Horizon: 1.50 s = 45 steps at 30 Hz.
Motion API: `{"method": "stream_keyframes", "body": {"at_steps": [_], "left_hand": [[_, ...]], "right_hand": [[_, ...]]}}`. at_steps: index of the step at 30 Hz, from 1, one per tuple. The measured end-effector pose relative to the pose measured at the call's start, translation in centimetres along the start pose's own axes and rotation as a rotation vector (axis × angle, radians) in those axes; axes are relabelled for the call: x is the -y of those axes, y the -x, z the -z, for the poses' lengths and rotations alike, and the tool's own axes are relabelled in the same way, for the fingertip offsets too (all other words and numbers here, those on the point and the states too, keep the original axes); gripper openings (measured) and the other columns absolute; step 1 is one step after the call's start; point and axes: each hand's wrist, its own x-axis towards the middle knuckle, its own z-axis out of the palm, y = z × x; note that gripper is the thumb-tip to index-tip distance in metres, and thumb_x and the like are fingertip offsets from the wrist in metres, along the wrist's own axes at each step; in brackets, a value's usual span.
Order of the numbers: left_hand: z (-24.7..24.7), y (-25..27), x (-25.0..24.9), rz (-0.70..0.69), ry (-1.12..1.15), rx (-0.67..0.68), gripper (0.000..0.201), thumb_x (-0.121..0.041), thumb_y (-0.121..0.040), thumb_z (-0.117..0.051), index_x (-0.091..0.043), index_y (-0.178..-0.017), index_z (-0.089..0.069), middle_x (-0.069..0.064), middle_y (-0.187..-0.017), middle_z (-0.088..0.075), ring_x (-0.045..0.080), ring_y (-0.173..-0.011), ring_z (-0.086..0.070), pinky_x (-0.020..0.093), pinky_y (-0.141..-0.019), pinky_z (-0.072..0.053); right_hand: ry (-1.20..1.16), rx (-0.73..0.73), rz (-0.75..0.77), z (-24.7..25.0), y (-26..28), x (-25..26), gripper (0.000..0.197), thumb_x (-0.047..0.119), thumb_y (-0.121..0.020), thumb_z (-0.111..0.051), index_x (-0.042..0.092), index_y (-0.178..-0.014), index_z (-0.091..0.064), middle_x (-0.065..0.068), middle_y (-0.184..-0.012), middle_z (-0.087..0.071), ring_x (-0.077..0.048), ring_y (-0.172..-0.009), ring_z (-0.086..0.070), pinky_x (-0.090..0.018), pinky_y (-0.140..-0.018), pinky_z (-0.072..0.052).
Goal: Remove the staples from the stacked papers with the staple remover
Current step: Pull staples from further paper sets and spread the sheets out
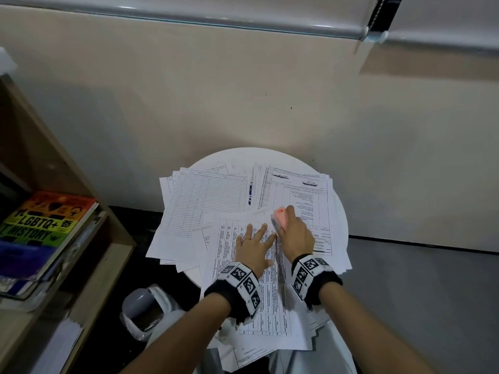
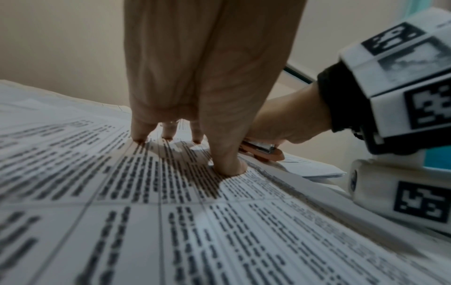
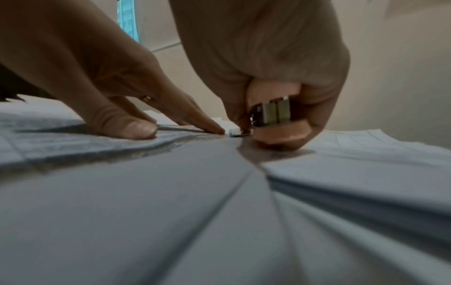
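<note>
A stapled stack of printed-table papers [image 1: 251,287] lies at the front of the round white table [image 1: 229,157]. My left hand [image 1: 256,244] presses flat on it with straight, spread fingers; its thumb [image 2: 229,165] and fingertips [image 2: 140,135] push into the sheet [image 2: 171,221]. My right hand [image 1: 294,233] grips a pink staple remover [image 1: 280,217] at the stack's top right corner. Seen from the right wrist, the remover [image 3: 275,113] has its metal jaws down on the paper corner [image 3: 238,133], just beside the left hand's index fingertip [image 3: 214,130]. The staple itself is too small to make out.
More paper piles lie at the back left [image 1: 205,198] and back right [image 1: 297,190] of the table, with a blue pen [image 1: 250,193] between them. A wooden shelf with books [image 1: 48,220] stands at the left. A lidded bin [image 1: 145,311] sits below the table's left edge. A wall rises close behind.
</note>
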Motion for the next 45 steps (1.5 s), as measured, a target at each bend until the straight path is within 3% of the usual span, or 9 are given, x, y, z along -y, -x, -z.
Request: {"method": "stream_keyframes", "body": {"at_steps": [8, 13, 17, 21, 25, 32, 35, 39, 45], "left_hand": [[0.0, 0.0, 0.1, -0.002, 0.011, -0.012, 0.072, -0.034, -0.093, -0.054, -0.030, -0.151, -0.012, -0.003, -0.160, 0.007, 0.031, -0.147, 0.008, 0.053, -0.118, -0.006], [0.8, 0.3, 0.4, -0.038, 0.078, -0.010, 0.064, -0.034, -0.094, -0.052, -0.029, -0.149, -0.021, -0.001, -0.160, -0.003, 0.032, -0.147, 0.000, 0.053, -0.118, -0.007], [2.0, 1.3, 0.7, -0.067, 0.854, -0.293, 0.033, -0.025, -0.099, -0.044, -0.011, -0.126, -0.056, 0.014, -0.122, -0.063, 0.027, -0.111, -0.061, 0.044, -0.108, -0.040], [2.5, 3.9, 0.4, 0.097, 1.425, -0.569, 0.012, -0.013, -0.092, -0.059, -0.008, -0.102, -0.064, 0.010, -0.094, -0.066, 0.029, -0.087, -0.069, 0.042, -0.077, -0.060], [2.6, 6.2, 1.5, 0.213, 1.570, -0.733, 0.005, 0.000, -0.083, -0.066, -0.005, -0.086, -0.065, 0.008, -0.075, -0.064, 0.015, -0.066, -0.068, 0.032, -0.069, -0.060], [4.8, 9.4, 9.7, 0.284, 1.496, -0.904, 0.006, 0.007, -0.085, -0.061, 0.008, -0.088, -0.066, 0.008, -0.067, -0.061, 0.000, -0.049, -0.060, 0.013, -0.053, -0.053], [3.5, 11.0, 16.9, 0.382, 1.313, -0.841, 0.020, 0.007, -0.088, -0.055, -0.005, -0.072, -0.061, 0.007, -0.062, -0.055, 0.005, -0.047, -0.056, 0.013, -0.047, -0.050], [-3.3, 13.6, 24.6, 0.600, 1.048, -0.611, 0.040, 0.011, -0.088, -0.046, -0.017, -0.059, -0.049, 0.002, -0.055, -0.046, 0.012, -0.051, -0.043, 0.024, -0.049, -0.038], [-11.7, 12.2, 29.0, 0.788, 0.859, -0.346, 0.017, 0.004, -0.086, -0.057, -0.001, -0.074, -0.069, 0.018, -0.079, -0.063, 0.026, -0.083, -0.060, 0.029, -0.073, -0.042]], "right_hand": [[-0.075, 0.104, -0.162, 1.4, -1.6, 0.5, 0.047, 0.032, -0.096, -0.046, 0.008, -0.134, -0.032, -0.019, -0.119, -0.058, -0.037, -0.105, -0.059, -0.037, -0.075, -0.042], [-0.117, 0.034, -0.055, 2.9, -0.9, 0.2, 0.039, 0.030, -0.095, -0.049, 0.013, -0.126, -0.035, -0.014, -0.107, -0.064, -0.033, -0.091, -0.063, -0.034, -0.068, -0.044], [-0.235, -0.008, 0.061, 4.0, 1.9, 1.2, 0.037, 0.037, -0.093, -0.052, 0.020, -0.121, -0.033, -0.005, -0.096, -0.062, -0.026, -0.075, -0.059, -0.031, -0.061, -0.045], [-0.359, 0.029, 0.165, 4.0, 4.7, 3.2, 0.034, 0.036, -0.094, -0.051, 0.022, -0.118, -0.031, -0.003, -0.092, -0.058, -0.024, -0.070, -0.060, -0.031, -0.053, -0.045], [-0.385, 0.063, 0.235, 2.7, 6.8, 5.7, 0.035, 0.029, -0.094, -0.051, 0.022, -0.121, -0.031, -0.005, -0.094, -0.059, -0.025, -0.073, -0.059, -0.033, -0.057, -0.045], [-0.204, 0.160, 0.473, 1.0, 10.2, 9.9, 0.036, 0.030, -0.095, -0.047, 0.022, -0.127, -0.031, -0.002, -0.102, -0.058, -0.024, -0.077, -0.058, -0.031, -0.057, -0.043], [-0.274, 0.208, 0.471, 0.3, 10.2, 9.3, 0.035, 0.041, -0.095, -0.047, 0.026, -0.123, -0.032, -0.001, -0.093, -0.062, -0.020, -0.065, -0.058, -0.029, -0.052, -0.041], [-0.524, 0.254, 0.177, -0.8, 7.9, 7.0, 0.034, 0.028, -0.095, -0.053, 0.025, -0.120, -0.030, -0.013, -0.098, -0.065, -0.026, -0.063, -0.062, -0.037, -0.051, -0.051], [-0.602, 0.280, -0.069, -1.8, 5.5, 4.4, 0.033, 0.018, -0.095, -0.053, 0.020, -0.122, -0.033, -0.004, -0.089, -0.054, -0.027, -0.067, -0.055, -0.036, -0.055, -0.047]]}}
